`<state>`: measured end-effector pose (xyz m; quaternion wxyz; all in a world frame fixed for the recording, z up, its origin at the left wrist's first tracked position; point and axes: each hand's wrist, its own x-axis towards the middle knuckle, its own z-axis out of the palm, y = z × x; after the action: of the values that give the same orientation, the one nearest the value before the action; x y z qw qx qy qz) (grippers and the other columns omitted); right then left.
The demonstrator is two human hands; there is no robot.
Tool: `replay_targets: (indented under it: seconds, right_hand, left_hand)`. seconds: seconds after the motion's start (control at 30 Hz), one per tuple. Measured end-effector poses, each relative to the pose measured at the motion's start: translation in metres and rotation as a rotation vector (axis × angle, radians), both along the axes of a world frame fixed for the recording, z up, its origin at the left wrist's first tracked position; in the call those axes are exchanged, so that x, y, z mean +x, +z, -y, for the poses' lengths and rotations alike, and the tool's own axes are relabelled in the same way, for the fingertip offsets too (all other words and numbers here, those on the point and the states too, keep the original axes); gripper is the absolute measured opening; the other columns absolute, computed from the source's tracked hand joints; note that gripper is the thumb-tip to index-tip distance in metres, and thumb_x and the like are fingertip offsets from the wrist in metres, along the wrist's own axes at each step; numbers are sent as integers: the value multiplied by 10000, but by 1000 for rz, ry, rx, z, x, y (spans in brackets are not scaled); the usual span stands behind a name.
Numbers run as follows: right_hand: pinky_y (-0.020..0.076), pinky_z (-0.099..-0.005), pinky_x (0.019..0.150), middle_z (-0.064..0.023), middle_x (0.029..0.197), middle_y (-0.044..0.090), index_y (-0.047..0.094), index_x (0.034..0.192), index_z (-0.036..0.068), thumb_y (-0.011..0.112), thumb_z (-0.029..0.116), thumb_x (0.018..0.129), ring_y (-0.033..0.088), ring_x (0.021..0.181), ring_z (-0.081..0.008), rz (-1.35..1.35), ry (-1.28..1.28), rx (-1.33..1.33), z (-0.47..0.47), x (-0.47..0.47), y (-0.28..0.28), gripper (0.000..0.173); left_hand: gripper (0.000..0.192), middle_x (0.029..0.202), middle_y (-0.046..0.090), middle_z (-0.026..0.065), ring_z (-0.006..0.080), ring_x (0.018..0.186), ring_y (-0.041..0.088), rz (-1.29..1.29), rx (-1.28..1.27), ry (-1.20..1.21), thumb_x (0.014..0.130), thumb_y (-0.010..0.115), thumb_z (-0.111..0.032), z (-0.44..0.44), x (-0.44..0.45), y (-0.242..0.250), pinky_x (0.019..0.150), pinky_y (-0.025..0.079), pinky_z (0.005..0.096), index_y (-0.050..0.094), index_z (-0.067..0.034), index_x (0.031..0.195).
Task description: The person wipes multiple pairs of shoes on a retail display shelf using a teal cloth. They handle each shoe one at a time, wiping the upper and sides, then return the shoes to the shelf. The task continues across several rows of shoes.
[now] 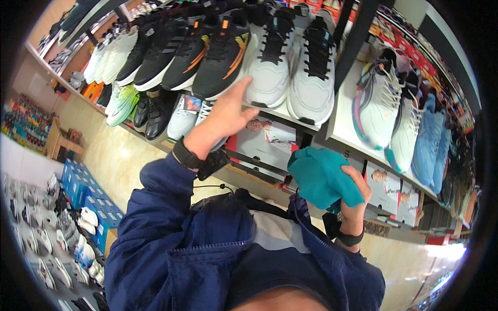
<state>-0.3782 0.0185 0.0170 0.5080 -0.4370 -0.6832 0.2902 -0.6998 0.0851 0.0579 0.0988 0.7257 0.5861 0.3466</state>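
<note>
My left hand (pixel 230 110) reaches to the shelf edge, fingers apart and holding nothing. Its fingertips are at the toe of a white running shoe with black laces (pixel 268 83); whether they touch it, I cannot tell. To the left of that hand stands a black running shoe with orange stripes (pixel 221 64). The matching white shoe (pixel 313 91) is on the right, toe toward me. A teal cloth (pixel 325 177) hangs in my right hand (pixel 358 186), in front of the lower shelf. Part of the right hand is hidden behind the cloth.
Below the shelf are grey and red shoe boxes (pixel 268 138). A dark upright post (pixel 352 42) divides it from a shelf with pale sneakers (pixel 375 112) and blue shoes (pixel 428 144). More shoes fill a lower left shelf (pixel 155 144). Blue boxes (pixel 87 194) stand behind at left.
</note>
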Motion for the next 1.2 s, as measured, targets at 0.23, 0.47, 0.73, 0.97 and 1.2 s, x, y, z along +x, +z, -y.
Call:
replay_targets:
  seconds: [0.23, 0.47, 0.73, 0.97, 1.2]
  right_hand:
    - [451, -296, 768, -137, 918, 610, 589, 947, -26, 588, 37, 732, 584, 837, -206, -4, -11, 15, -1, -13, 7, 224]
    - [435, -290, 797, -117, 951, 603, 591, 968, -22, 625, 129, 732, 566, 867, -179, -65, -69, -67, 1, -52, 10, 283]
    - [343, -324, 931, -132, 1127, 515, 418, 1201, -70, 601, 90, 712, 492, 1032, -198, -411, -85, -69, -18, -165, 53, 546]
    - [414, -261, 836, -143, 1077, 559, 496, 1146, -40, 628, 66, 735, 539, 955, -176, -264, -385, 155, -91, -257, 92, 444]
    - [308, -341, 978, -196, 1228, 473, 468, 1213, 16, 569, 474, 748, 430, 1162, -299, 294, -354, 65, -181, -309, 92, 661]
  left_hand:
    - [411, 1068, 560, 106, 186, 952, 566, 379, -68, 93, 766, 609, -60, 53, -27, -16, 802, 447, 289, 477, -9, 1152]
    - [297, 972, 597, 85, 154, 877, 590, 606, -58, 113, 764, 604, -37, 72, -80, -26, 756, 463, 267, 538, 8, 1050]
    - [225, 948, 594, 68, 139, 876, 581, 741, -158, -3, 797, 584, -40, 83, -195, -45, 775, 456, 255, 552, 12, 1014]
    - [205, 925, 592, 62, 119, 838, 567, 881, -372, -179, 801, 576, -15, 76, -270, -61, 735, 452, 233, 549, 16, 1003]
    - [255, 924, 610, 87, 122, 843, 578, 884, -409, -481, 788, 596, -58, 49, -249, -66, 748, 462, 243, 549, 12, 1028]
